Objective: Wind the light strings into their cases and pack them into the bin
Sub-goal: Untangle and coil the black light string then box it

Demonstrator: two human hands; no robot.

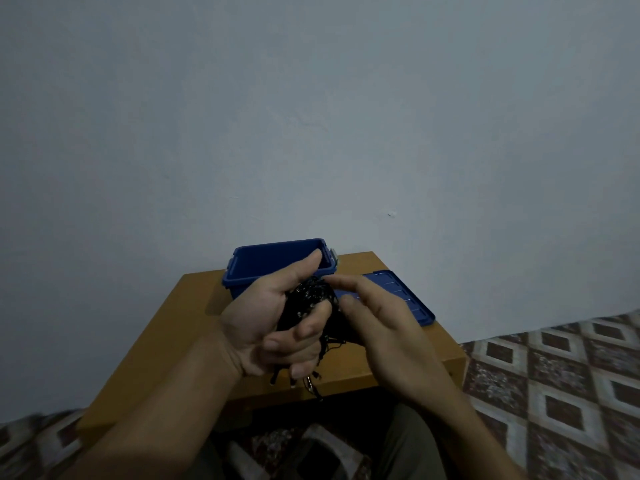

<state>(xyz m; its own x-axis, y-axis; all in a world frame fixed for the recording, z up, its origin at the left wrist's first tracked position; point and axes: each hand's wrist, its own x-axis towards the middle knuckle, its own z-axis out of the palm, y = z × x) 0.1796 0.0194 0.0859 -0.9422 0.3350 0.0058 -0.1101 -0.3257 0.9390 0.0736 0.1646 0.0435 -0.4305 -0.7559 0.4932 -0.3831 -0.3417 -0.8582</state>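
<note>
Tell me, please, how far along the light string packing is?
Done: the blue bin stands open, its lid lying beside it on the table. In hand: the left hand grips a bundled black light string, the right hand at it. Left: no case shows; nothing visibly packed.

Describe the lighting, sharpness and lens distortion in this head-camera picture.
Head view: dim, flat, bluish light with no glare; the black tangled light string gripped in the left hand loses its detail to darkness; the open blue plastic bin and wooden table stay readable; the forearms and patterned floor tiles smear near the lower edge, stretched by the wide-angle lens.
</note>
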